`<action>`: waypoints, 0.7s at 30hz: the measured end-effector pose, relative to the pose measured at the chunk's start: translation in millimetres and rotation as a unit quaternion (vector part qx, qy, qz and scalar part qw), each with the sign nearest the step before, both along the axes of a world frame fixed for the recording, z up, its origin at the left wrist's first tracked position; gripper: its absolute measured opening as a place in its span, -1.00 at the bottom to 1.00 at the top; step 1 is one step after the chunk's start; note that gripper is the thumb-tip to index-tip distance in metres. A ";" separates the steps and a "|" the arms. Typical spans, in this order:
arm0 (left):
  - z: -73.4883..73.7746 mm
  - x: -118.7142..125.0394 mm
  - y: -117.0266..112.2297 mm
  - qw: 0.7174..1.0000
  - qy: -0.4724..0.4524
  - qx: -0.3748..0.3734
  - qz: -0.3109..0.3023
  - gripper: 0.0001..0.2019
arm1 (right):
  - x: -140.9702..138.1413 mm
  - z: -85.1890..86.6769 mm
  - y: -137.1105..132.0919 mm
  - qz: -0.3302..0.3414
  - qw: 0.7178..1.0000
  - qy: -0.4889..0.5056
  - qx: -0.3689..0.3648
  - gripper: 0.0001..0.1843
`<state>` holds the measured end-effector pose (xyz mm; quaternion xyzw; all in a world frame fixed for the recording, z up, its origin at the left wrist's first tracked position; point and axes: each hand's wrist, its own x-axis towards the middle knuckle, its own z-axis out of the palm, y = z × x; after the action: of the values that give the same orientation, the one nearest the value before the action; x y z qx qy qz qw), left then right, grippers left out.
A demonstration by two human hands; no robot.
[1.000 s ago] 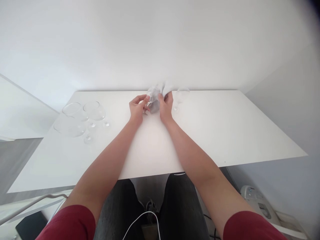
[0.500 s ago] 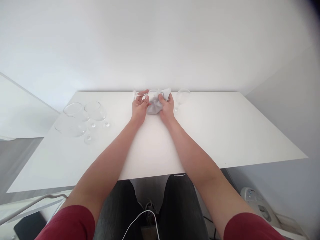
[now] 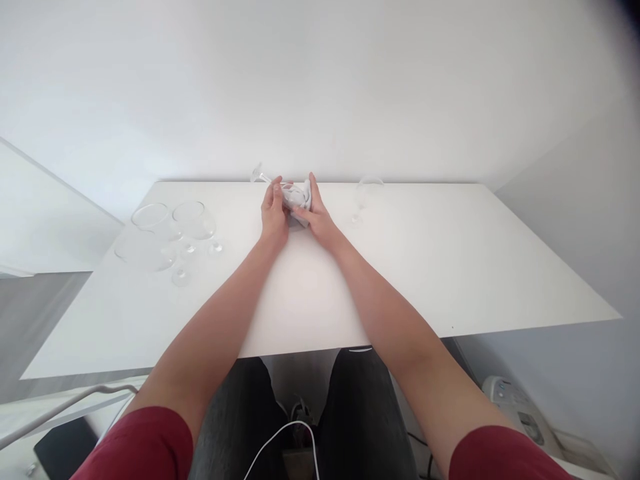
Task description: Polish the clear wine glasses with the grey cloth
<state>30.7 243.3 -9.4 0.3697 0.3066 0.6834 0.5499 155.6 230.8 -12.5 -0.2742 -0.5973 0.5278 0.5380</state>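
Note:
Near the far edge of the table, my left hand [image 3: 275,212] is closed around a clear wine glass [image 3: 258,173]. Its foot and stem stick out up and to the left, and its bowl points right. A light grey cloth [image 3: 300,197] covers much of the bowl. My right hand [image 3: 321,217] presses this cloth against the bowl's open end, thumb on the near side and fingers behind. Parts of the fingers of both hands are hidden by the cloth and glass.
On the left of the white table [image 3: 300,293] stand three clear wine glasses [image 3: 193,220] close together. Another wine glass [image 3: 369,193] stands right of my hands by the back edge. A white wall [image 3: 320,87] rises behind. A white cable [image 3: 280,430] hangs below the front edge.
The held glass has tilted, its foot now higher and farther left. My right hand has moved left with the cloth, which is now bunched closer around the bowl.

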 end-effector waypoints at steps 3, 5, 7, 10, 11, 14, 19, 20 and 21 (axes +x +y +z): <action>-2.8 -1.9 5.1 0.999 -0.030 -0.033 -0.007 -0.57 | 1.9 3.2 -0.6 0.001 1.000 -0.008 0.023 0.07; -3.7 -1.8 7.0 0.999 -0.038 -0.032 -0.013 -0.58 | 3.9 3.1 1.5 -0.018 0.999 0.004 0.032 0.03; -2.8 -0.5 5.9 0.999 -0.038 -0.022 -0.018 -0.59 | 6.0 1.9 3.8 -0.052 0.998 0.018 0.036 -0.02; 2.8 1.9 -1.0 0.999 -0.034 -0.006 -0.032 -0.61 | 6.9 0.9 3.7 -0.091 0.995 -0.002 0.049 -0.03; 5.2 2.2 -3.8 0.999 -0.035 -0.002 -0.035 -0.63 | 6.5 1.3 2.4 -0.097 0.994 -0.016 0.055 -0.03; 10.6 1.0 -9.3 0.998 -0.048 -0.001 -0.030 -0.67 | 3.7 4.4 -3.5 -0.083 0.993 -0.051 0.064 -0.03; 3.5 -6.0 -0.1 0.996 -0.070 -0.046 0.015 -0.66 | 1.4 5.9 -7.6 -0.024 0.995 -0.062 0.067 -0.06; 1.0 -6.7 2.4 0.995 -0.079 -0.058 0.026 -0.65 | 1.9 4.6 -6.2 -0.031 0.996 -0.055 0.066 -0.06; -0.9 -7.0 4.2 0.994 -0.085 -0.066 0.032 -0.65 | 2.8 3.0 -4.2 -0.047 0.996 -0.043 0.063 -0.07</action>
<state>23.7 247.5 -10.4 0.2627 0.3153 0.7078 0.5749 158.3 226.6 -9.5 -0.2903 -0.6383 0.4511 0.5521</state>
